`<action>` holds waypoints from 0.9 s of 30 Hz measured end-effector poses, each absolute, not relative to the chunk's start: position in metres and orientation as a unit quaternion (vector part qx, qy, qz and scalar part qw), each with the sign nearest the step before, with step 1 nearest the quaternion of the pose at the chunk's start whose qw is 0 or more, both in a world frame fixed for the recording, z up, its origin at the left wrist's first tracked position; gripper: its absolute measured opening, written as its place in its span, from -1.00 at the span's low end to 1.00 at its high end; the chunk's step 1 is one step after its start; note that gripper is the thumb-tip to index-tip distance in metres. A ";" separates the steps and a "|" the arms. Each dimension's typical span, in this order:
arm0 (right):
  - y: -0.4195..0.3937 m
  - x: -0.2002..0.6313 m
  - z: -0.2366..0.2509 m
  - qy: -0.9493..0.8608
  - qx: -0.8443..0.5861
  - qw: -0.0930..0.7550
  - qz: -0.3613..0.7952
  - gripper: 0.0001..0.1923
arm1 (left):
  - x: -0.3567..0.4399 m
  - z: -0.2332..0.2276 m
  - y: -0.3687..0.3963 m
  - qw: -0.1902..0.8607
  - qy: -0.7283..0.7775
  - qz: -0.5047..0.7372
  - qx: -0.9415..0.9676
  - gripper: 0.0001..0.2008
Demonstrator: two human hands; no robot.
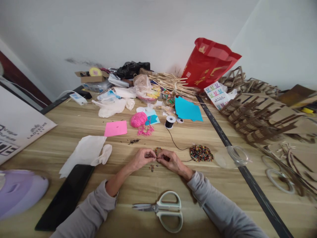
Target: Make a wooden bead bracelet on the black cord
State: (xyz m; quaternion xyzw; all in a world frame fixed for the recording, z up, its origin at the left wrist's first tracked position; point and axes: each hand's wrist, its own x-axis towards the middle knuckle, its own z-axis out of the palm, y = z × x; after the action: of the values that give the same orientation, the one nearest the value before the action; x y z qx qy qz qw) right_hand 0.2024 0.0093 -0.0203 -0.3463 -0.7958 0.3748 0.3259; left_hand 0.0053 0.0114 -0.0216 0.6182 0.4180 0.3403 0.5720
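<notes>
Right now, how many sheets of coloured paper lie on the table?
3: a pink sheet left of the pink yarn, a small blue piece beside the yarn, a larger blue sheet further right. Clutter behind may hide more.

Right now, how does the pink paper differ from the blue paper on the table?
The pink paper is a small rectangle; the blue paper is larger, with a jagged lower edge. The pink paper lies alone on bare wood left of the pink yarn, while the blue paper sits farther back and to the right, against the clutter by the sticks. Both lie flat, and neither hand touches them.
</notes>
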 end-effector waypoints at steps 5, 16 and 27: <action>0.009 0.203 -0.022 -0.793 -0.345 0.326 0.383 -0.79 | 0.006 -0.022 0.011 0.577 0.417 0.339 0.615 -0.86; 0.009 0.202 -0.026 -0.801 -0.335 0.339 0.362 -0.75 | 0.007 -0.020 0.011 0.585 0.417 0.343 0.605 -0.89; 0.008 0.202 -0.021 -0.811 -0.317 0.351 0.344 -0.80 | 0.006 -0.022 0.012 0.562 0.416 0.326 0.636 -0.90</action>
State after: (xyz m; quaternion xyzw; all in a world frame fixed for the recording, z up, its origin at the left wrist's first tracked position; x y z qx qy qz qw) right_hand 0.2015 0.0075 -0.0215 -0.3168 -0.8112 0.3440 0.3511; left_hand 0.0058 0.0121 -0.0220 0.6364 0.4157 0.3257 0.5622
